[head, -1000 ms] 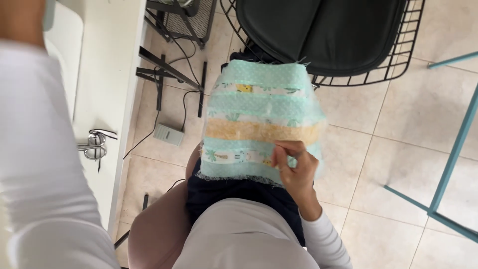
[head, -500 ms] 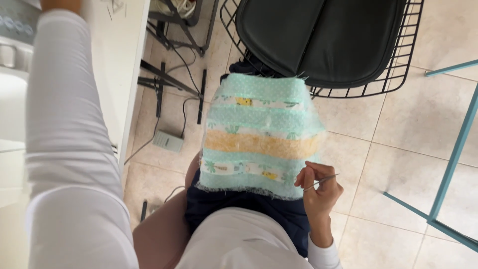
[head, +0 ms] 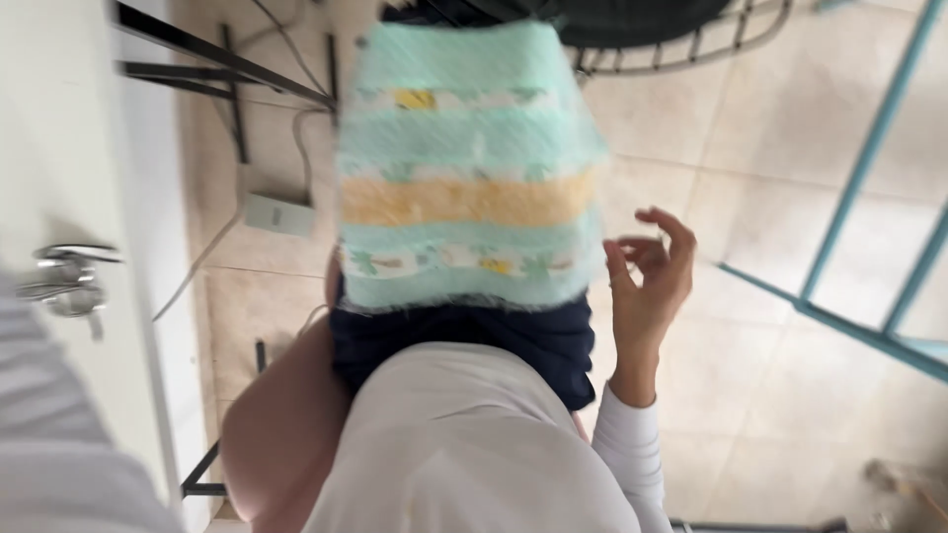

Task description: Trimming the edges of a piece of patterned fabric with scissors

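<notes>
A mint-green cloth [head: 469, 138] with a yellow band and printed stripes lies spread over my lap, its edges frayed. My right hand [head: 647, 281] hovers just off the cloth's right edge, palm turned up. Its thumb and forefinger are pinched together while the other fingers curl loosely; the thin needle in the pinch is lost in blur. My left arm's white sleeve [head: 59, 444] fills the lower left corner, and the left hand is out of the frame. My dark skirt [head: 464, 341] and white top [head: 464, 444] show below the cloth.
A white counter [head: 69, 128] with a metal fitting [head: 69, 281] stands at the left. On the tiled floor lie a small white box [head: 279, 212] and cables. A black wire chair [head: 681, 44] is ahead, and a blue metal frame [head: 869, 188] stands at the right.
My right hand has lifted off the cloth's lower right part and moved out to the right. My left arm has dropped toward the lower left of view, and the camera has come closer.
</notes>
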